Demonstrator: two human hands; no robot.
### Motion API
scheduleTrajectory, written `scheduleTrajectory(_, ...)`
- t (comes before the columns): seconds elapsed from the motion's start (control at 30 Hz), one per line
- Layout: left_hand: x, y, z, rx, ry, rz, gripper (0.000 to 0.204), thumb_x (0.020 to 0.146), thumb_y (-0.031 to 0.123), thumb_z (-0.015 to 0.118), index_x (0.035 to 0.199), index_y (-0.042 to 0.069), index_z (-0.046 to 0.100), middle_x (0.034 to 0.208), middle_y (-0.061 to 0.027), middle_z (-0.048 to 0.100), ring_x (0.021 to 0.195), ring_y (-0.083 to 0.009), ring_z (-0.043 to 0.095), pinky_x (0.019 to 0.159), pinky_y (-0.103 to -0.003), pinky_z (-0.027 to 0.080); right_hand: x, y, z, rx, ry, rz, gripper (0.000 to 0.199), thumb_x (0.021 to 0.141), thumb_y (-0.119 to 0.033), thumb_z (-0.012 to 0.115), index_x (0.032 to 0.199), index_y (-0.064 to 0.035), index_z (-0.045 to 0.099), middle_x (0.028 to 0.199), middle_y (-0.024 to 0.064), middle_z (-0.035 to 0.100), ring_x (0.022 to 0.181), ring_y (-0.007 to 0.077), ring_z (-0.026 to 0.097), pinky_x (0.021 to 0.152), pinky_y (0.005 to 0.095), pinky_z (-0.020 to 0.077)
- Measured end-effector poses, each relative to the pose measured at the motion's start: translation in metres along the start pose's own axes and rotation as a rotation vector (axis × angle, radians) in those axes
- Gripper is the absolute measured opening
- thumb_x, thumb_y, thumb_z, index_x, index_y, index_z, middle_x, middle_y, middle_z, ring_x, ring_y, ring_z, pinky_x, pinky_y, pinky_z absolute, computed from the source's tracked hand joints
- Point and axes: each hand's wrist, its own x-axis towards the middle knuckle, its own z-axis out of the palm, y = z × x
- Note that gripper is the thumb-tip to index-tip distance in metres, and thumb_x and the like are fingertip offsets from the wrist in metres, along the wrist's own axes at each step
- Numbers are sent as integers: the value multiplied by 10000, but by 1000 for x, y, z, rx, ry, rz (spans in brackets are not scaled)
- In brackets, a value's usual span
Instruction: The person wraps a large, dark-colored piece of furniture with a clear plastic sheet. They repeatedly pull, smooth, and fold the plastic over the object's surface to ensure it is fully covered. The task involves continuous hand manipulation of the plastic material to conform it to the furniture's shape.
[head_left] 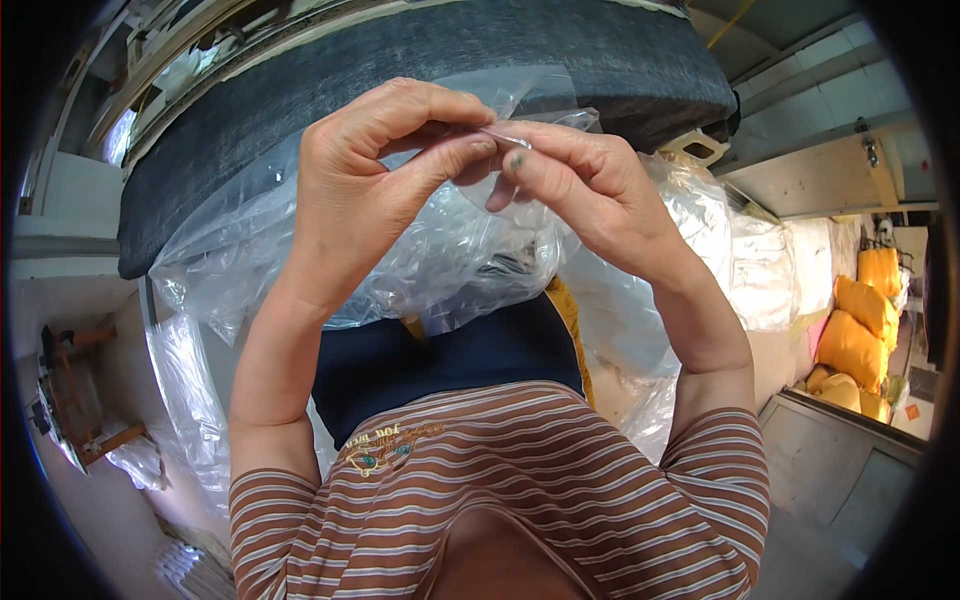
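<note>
Both hands meet in the upper middle of the head view, raised over my lap. My left hand [375, 175] pinches the edge of a clear plastic sheet [440, 265] between thumb and fingertips. Right beside it, my right hand [595, 190] pinches the same edge, its thumb turned toward the left fingertips. From the fingers the thin, crinkled plastic hangs down across my lap and spreads to the left. Part of it stands up behind the fingertips against a dark padded surface. I cannot tell whether the film is a bag or a single sheet.
A long, dark cloth-covered board [290, 110] runs across the far side. Wrapped white bundles [770, 270] lie to the right, with yellow bundles [860, 320] stacked beyond a doorway. A wooden stool [85, 390] stands at the left. More clear plastic hangs down at the left.
</note>
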Motion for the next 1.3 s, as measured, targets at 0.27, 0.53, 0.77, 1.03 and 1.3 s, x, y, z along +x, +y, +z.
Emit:
scheduleTrajectory(0.27,-39,7,-11,-77,282,23,104,800,-38,638,890,12,628,832,-40,620,723,-109,596,658,-221,465,10,-9,18,73,-285,248,656,807,-506,648,1204,-4,506,1100,104,585,932,177,598,813,288,503)
scheduleTrajectory(0.53,-109,52,-109,702,910,668,157,838,86,586,957,26,504,883,-124,597,763,-239,573,716,-353,490,53,49,18,845,366,332,222,936,-251,545,1007,-41,542,926,94,599,762,151,591,668,287,529)
scheduleTrajectory(0.77,-92,-58,-275,376,988,-67,177,885,145,559,998,14,527,877,-87,588,747,-193,556,705,-307,475,-31,90,-135,877,940,-49,58,866,-104,587,849,-73,541,827,69,572,743,214,577,688,363,522)
scheduleTrajectory(1.03,-87,-250,-290,406,756,-304,241,939,213,529,1046,-1,554,871,-46,577,729,-140,537,692,-255,459,-44,-139,-186,-1058,1242,-1018,329,966,-300,415,1150,-33,474,1173,129,501,1135,292,462,1046,461,317)
scheduleTrajectory(1.3,-163,-246,-335,916,645,-330,252,956,223,490,1065,2,544,963,-81,559,901,-189,523,863,-297,411,6,54,-383,-1543,636,215,552,943,-479,351,1292,-73,489,1371,185,431,1216,361,441,1011,397,350)
